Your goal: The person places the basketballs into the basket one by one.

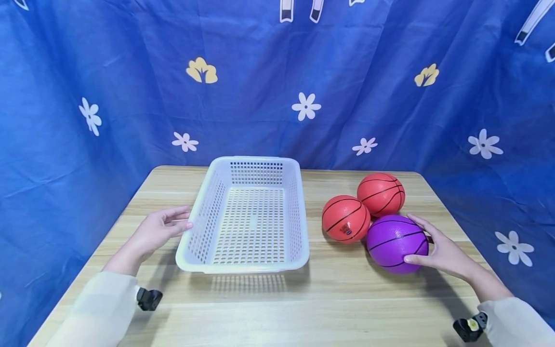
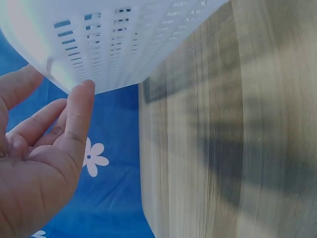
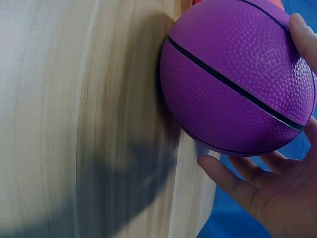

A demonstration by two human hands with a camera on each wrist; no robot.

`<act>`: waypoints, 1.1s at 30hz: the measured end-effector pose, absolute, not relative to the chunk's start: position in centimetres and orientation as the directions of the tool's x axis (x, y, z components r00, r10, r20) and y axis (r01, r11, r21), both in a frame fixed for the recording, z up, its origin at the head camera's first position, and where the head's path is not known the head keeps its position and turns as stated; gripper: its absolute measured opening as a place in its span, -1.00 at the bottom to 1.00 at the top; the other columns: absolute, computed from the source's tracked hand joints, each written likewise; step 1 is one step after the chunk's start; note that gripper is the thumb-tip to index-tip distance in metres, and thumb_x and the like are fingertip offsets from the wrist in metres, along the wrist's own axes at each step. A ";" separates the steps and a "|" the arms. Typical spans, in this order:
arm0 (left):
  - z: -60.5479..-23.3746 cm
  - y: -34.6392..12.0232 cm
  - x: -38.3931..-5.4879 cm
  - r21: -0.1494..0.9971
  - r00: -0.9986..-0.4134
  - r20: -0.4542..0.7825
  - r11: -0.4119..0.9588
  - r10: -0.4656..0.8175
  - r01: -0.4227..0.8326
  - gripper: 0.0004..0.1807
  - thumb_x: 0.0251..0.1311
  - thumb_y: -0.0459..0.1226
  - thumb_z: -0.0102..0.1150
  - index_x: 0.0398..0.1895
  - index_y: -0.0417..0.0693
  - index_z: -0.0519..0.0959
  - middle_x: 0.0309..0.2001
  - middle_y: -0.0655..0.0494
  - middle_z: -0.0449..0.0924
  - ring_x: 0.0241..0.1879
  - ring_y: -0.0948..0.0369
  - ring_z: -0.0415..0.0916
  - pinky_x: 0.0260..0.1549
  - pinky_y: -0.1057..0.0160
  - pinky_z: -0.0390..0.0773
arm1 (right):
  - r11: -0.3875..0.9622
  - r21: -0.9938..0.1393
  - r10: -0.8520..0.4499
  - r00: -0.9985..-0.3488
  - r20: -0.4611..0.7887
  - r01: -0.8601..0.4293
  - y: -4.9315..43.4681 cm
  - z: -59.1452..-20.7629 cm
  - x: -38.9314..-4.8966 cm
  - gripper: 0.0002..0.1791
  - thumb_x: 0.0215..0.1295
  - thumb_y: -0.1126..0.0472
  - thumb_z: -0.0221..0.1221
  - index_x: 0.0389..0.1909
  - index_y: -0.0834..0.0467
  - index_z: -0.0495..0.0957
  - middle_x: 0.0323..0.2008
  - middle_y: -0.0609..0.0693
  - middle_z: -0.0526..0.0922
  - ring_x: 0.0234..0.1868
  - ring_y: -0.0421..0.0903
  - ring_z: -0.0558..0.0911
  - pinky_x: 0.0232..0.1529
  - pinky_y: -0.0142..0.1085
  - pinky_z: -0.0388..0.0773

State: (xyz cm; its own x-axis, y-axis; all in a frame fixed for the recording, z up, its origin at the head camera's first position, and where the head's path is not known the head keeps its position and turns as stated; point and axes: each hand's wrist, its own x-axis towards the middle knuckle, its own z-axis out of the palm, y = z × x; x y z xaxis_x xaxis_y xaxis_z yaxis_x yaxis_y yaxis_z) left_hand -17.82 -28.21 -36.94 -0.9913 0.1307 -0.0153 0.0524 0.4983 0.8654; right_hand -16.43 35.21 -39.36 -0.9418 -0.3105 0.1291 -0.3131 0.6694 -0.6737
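Observation:
A white perforated plastic basket (image 1: 243,268) sits on the wooden table, with nothing in it. At its left rim is my left hand (image 1: 152,233), fingers fairly straight and thumb tip at the rim; the left wrist view shows one fingertip by the slotted outer wall (image 2: 99,44). A purple toy basketball (image 1: 392,243) rests on the table to the right. My right hand (image 1: 440,253) holds its right side, thumb on the near side and fingers round the far side. In the right wrist view, the lowest finger (image 3: 228,181) looks apart from the ball (image 3: 233,84).
Two red toy basketballs stand close to the purple one: one (image 1: 345,219) to its left, another (image 1: 380,194) behind it. A blue patterned curtain (image 1: 260,120) surrounds the table (image 1: 243,318) at the back and sides.

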 end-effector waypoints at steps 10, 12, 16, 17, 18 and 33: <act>-37.0 -28.1 -17.9 0.900 -0.992 -0.016 0.433 0.124 0.040 -0.37 0.24 -0.33 0.20 0.29 -0.49 0.25 0.15 -0.43 0.39 -0.15 0.51 0.46 -0.15 0.50 0.50 | 0.664 -0.687 -0.295 -0.948 0.120 -0.294 35.3 -39.3 -16.2 0.08 -0.08 0.22 0.48 0.44 0.16 0.06 0.26 0.32 0.23 0.04 0.37 0.42 -0.27 -0.26 0.61; -36.9 -27.9 -17.9 0.907 -0.992 -0.018 0.420 0.123 0.036 -0.38 0.24 -0.35 0.20 0.28 -0.51 0.25 0.14 -0.45 0.38 -0.16 0.51 0.47 -0.15 0.50 0.50 | 0.660 -0.693 -0.290 -0.949 0.122 -0.290 35.4 -39.3 -16.2 0.07 -0.08 0.22 0.48 0.44 0.15 0.08 0.25 0.30 0.25 0.05 0.37 0.42 -0.27 -0.26 0.61; -36.8 -27.7 -17.9 0.913 -0.992 -0.023 0.407 0.120 0.028 -0.39 0.24 -0.38 0.18 0.27 -0.53 0.24 0.14 -0.46 0.38 -0.16 0.49 0.48 -0.15 0.49 0.51 | 0.659 -0.692 -0.282 -0.950 0.135 -0.294 35.6 -39.5 -16.1 0.06 -0.10 0.21 0.49 0.43 0.12 0.11 0.23 0.26 0.27 0.04 0.38 0.43 -0.26 -0.29 0.61; -36.8 -27.7 -17.9 0.914 -0.992 -0.024 0.404 0.120 0.027 -0.39 0.24 -0.38 0.18 0.27 -0.53 0.24 0.13 -0.46 0.38 -0.17 0.48 0.49 -0.16 0.49 0.51 | 0.663 -0.688 -0.279 -0.950 0.140 -0.295 35.7 -39.5 -16.1 0.06 -0.10 0.21 0.50 0.43 0.11 0.12 0.23 0.25 0.28 0.04 0.37 0.44 -0.25 -0.30 0.60; -36.8 -27.7 -17.9 0.916 -0.992 -0.025 0.399 0.121 0.026 -0.39 0.24 -0.39 0.18 0.27 -0.53 0.24 0.13 -0.46 0.38 -0.16 0.48 0.49 -0.16 0.48 0.52 | 0.669 -0.679 -0.279 -0.949 0.148 -0.302 35.8 -39.5 -16.0 0.06 -0.11 0.21 0.50 0.43 0.11 0.12 0.22 0.26 0.29 0.03 0.36 0.45 -0.25 -0.31 0.60; -37.4 -27.9 -18.1 0.941 -0.992 -0.028 0.339 0.121 0.014 -0.38 0.23 -0.40 0.18 0.29 -0.52 0.22 0.14 -0.46 0.37 -0.16 0.44 0.51 -0.15 0.46 0.53 | 0.551 -0.725 -0.258 -0.911 0.322 -0.413 37.2 -35.2 -15.9 0.07 -0.14 0.58 0.37 0.45 0.11 0.11 0.05 -0.27 0.44 -0.08 -0.37 0.51 -0.35 -0.43 0.61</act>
